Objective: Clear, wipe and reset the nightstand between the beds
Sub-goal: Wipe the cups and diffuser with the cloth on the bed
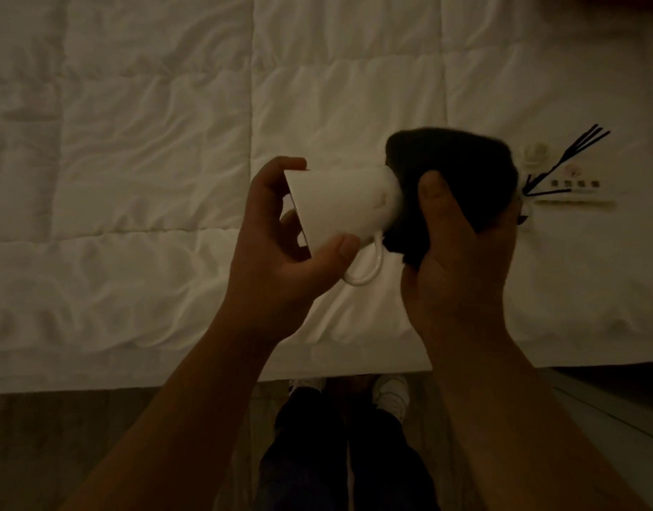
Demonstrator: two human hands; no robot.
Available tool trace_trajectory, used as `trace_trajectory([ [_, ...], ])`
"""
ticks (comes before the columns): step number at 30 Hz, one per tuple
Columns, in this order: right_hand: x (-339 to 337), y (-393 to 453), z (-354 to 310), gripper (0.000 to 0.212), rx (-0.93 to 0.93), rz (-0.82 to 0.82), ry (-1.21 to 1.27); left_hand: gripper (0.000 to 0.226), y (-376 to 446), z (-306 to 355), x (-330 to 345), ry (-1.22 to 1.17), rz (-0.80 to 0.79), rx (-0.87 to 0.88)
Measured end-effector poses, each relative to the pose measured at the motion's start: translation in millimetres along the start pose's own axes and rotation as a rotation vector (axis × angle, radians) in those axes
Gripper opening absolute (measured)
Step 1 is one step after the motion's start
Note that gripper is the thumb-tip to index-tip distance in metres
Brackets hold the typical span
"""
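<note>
The step in hand looks like wiping a white cup (349, 212) with a dark cloth (454, 178), held up over the white bed cover (151, 142), and to do it well the cup should be held steady and turned bit by bit at its rim end while the cloth is pressed firmly round its base, so the whole bottom and lower wall get rubbed and not one patch alone. The cup lies on its side in the air, mouth to the left, base to the right, its handle (365, 271) hanging underneath. The left hand (277, 252) is half closed around the rim end, thumb on the lower wall near the handle, fingers curled over the top edge and across the mouth. The right hand (461, 260) is clenched on the bunched cloth, its thumb laid across the cloth's near side, and the cloth covers the cup's base; the other fingers are hidden behind the cloth. A bundle of dark sticks (572, 153) and a small printed card (575, 186) lie on the cover just beyond the right hand. The nightstand itself is not in view.
</note>
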State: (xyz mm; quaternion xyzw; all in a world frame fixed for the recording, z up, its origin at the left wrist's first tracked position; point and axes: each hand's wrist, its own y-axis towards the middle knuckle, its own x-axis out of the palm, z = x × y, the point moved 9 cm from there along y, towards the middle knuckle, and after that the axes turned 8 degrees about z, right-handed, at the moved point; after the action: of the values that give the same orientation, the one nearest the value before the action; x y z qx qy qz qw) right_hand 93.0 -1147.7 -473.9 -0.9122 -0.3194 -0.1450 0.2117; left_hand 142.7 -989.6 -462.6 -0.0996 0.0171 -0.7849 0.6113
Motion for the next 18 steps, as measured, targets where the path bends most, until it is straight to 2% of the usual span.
trace_trajectory([
  [2,16.8,1.6,-22.6,0.046,-0.209,-0.112,-0.154,0.069,4.1,0.1,1.2,0.038,-0.007,-0.01],
  [5,51.2,-13.1,-33.5,0.053,-0.539,-0.454,-0.493,0.071,9.8,-7.6,-3.5,0.092,0.011,-0.07],
  [7,59.0,-16.2,-29.6,0.052,-0.588,-0.59,-0.562,0.072,10.1,-14.0,-9.7,0.073,0.009,-0.122],
  [9,60.7,-13.9,-27.9,0.049,-0.639,-0.659,-0.622,0.069,6.5,-19.9,-14.2,0.009,-0.019,-0.17],
  [11,54.0,-1.8,-28.4,0.048,-0.692,-0.653,-0.71,0.064,3.3,-22.6,-20.0,-0.035,-0.013,-0.204],
  [13,41.2,14.6,-28.6,0.052,-0.691,-0.58,-0.836,0.062,2.2,-20.6,-29.9,-0.129,0.048,-0.233],
  [14,32.3,21.4,-27.4,0.058,-0.649,-0.532,-0.88,0.063,3.5,-17.1,-34.0,-0.173,0.063,-0.229],
  [16,11.4,30.8,-22.9,0.07,-0.414,-0.395,-0.8,0.066,9.8,-4.6,-37.2,-0.148,0.052,-0.17],
  [18,-0.7,31.2,-30.4,0.063,-0.32,-0.261,-0.663,0.074,15.2,4.7,-32.9,-0.05,0.011,-0.125],
])
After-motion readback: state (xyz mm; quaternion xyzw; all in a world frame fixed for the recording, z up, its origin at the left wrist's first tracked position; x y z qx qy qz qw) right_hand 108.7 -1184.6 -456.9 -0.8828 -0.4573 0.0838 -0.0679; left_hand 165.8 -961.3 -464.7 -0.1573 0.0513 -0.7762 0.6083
